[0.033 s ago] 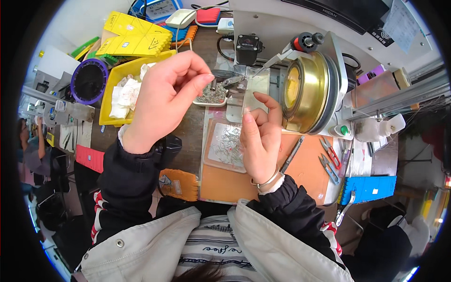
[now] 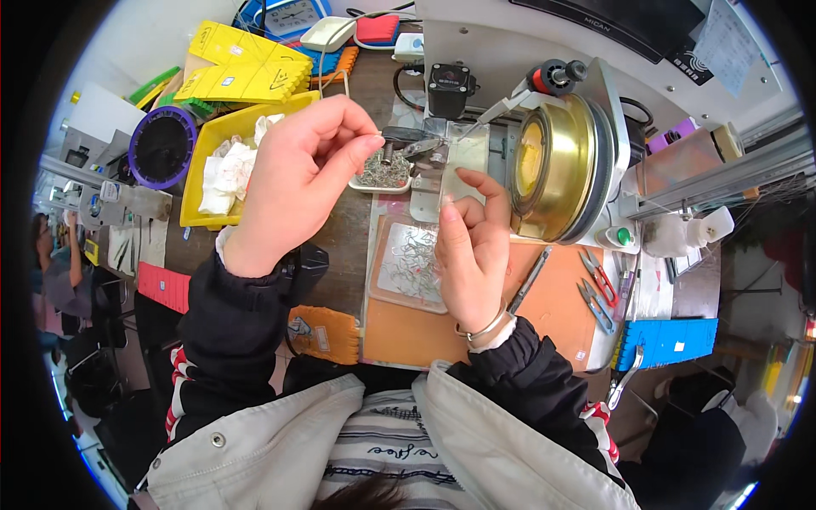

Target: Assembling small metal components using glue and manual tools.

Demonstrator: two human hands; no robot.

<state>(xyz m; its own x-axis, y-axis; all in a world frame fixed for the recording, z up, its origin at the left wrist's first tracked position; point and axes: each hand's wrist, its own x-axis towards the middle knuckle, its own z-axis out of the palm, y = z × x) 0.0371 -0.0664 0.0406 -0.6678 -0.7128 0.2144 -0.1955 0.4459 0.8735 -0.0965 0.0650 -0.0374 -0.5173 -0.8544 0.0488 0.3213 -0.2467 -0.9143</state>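
Observation:
My left hand (image 2: 310, 183) is raised over the table, its thumb and index finger pinched together; whatever they hold is too fine to make out. Just beyond its fingertips is a small white dish (image 2: 374, 189) of tiny metal pieces. My right hand (image 2: 476, 259) hovers to the right with thumb and middle finger drawn together and index finger bent apart; any thin thing between them cannot be seen. Beside it lies a shallow clear tray (image 2: 387, 295) of small wire pieces. A shiny gold wheel (image 2: 576, 166) of a bench machine stands close to my right fingers.
An orange mat (image 2: 459, 340) carries a dark pen-like tool (image 2: 531, 276). Red snips (image 2: 600, 278) and blue snips (image 2: 597, 308) lie right. A yellow bin (image 2: 192, 197) with white tissue and a purple-rimmed round container (image 2: 134, 161) stand left. A blue foam block (image 2: 667, 342) sits at the right edge.

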